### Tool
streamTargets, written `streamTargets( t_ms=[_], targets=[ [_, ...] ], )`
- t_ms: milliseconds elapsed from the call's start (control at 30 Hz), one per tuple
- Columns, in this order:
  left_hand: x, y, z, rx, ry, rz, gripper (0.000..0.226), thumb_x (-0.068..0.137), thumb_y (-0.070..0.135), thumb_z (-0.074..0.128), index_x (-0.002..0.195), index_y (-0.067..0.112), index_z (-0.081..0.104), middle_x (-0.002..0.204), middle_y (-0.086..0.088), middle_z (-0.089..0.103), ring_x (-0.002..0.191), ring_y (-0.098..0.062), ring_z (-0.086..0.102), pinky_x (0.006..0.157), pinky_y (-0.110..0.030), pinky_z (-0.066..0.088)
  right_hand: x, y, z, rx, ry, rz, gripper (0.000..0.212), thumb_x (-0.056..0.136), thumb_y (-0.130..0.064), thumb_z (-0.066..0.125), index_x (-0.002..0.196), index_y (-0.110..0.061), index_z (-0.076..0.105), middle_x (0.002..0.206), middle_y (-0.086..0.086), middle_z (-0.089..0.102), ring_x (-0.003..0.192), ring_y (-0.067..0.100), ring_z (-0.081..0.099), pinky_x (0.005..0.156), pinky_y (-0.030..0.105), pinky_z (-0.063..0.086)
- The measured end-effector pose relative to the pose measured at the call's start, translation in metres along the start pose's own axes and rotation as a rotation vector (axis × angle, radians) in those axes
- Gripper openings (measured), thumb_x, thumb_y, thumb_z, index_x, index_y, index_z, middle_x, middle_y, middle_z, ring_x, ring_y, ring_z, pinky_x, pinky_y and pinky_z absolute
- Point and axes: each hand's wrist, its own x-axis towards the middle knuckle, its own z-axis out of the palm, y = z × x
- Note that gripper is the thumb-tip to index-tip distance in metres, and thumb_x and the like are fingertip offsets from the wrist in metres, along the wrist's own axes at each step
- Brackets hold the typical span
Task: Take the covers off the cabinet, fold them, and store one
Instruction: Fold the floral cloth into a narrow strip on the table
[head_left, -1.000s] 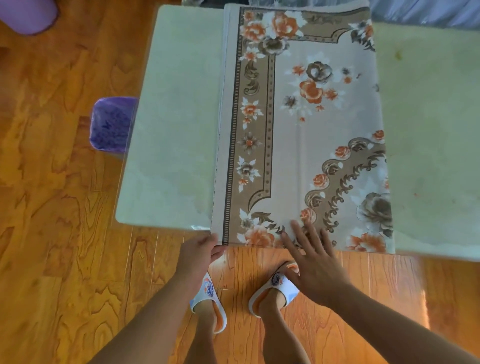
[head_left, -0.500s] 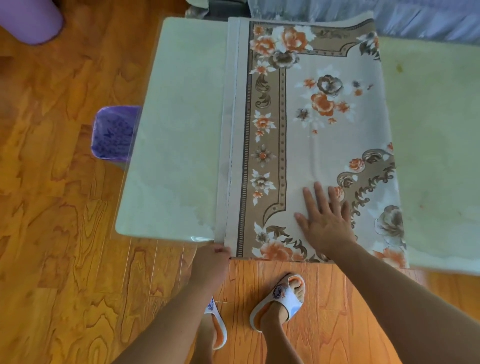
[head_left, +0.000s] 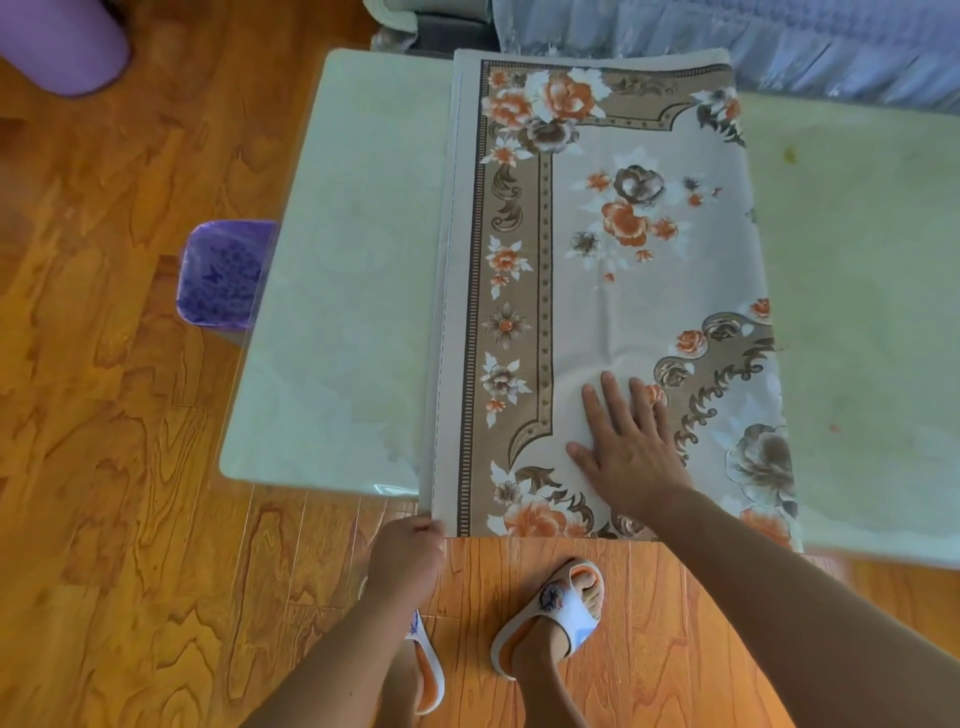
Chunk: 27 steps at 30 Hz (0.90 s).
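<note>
Purple bin stands just beside table, under folded cover.

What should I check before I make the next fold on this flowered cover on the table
1. Left hand grips the cover's near left corner: ok.
2. Right hand, fingers spread, presses flat on the flowered cover: ok.
3. Cover lies smooth, without big wrinkles: ok.
4. Layers line up along the left edge: not ok, a lower layer peeks out.
5. Bare table space left of the cover: ok.
6. Far edge of the cover squared up: cannot tell.
</note>
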Motion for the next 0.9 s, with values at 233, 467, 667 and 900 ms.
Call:
streamTargets(
  t_ms=[233, 467, 667, 900],
  targets=[
    [-0.004, 0.006, -0.004, -0.040, 0.043, 0.002, 0.027, 0.101, 0.029, 0.057, 0.076, 0.024, 0.065, 0.074, 0.003, 0.065, 0.072, -0.018, 0.062, 0.071, -0.035, 0.055, -0.003, -0.010, -0.006, 0.115, 0.039, 0.073, 0.076, 0.100, -0.063, 0.024, 0.159, -0.026, -0.006, 0.167, 0.007, -0.018, 0.153, 0.034, -0.017, 0.124, 0.052, -0.004],
    [0.001, 0.005, -0.007, -0.048, 0.150, 0.061, 0.019, 0.103, 0.024, 0.057, 0.101, 0.017, 0.075, 0.097, 0.003, 0.071, 0.092, -0.020, 0.065, 0.089, -0.043, 0.056, -0.045, 0.005, 0.009, 0.449, 0.326, 0.279, 0.057, 0.100, -0.033, 0.051, 0.152, -0.020, 0.030, 0.162, 0.014, 0.018, 0.147, 0.034, 0.018, 0.118, 0.054, 0.026],
    [0.011, 0.001, -0.008, -0.059, 0.177, 0.048, 0.017, 0.102, 0.019, 0.057, 0.096, 0.016, 0.073, 0.085, -0.002, 0.073, 0.070, -0.012, 0.064, 0.061, -0.027, 0.044, -0.080, 0.046, 0.044, 0.308, 0.208, 0.417, 0.052, 0.100, -0.030, 0.046, 0.148, -0.022, 0.026, 0.163, 0.016, 0.017, 0.149, 0.037, 0.012, 0.115, 0.059, 0.025],
    [0.012, 0.001, -0.009, -0.227, 0.190, 0.058, 0.011, 0.096, 0.015, 0.066, 0.090, 0.023, 0.072, 0.090, -0.007, 0.075, 0.080, -0.026, 0.074, 0.084, -0.045, 0.062, -0.069, 0.060, 0.035, 0.376, 0.238, 0.481, 0.055, 0.101, -0.035, 0.048, 0.149, -0.025, 0.024, 0.164, 0.013, 0.013, 0.149, 0.037, 0.010, 0.119, 0.058, 0.017]
  ],
)
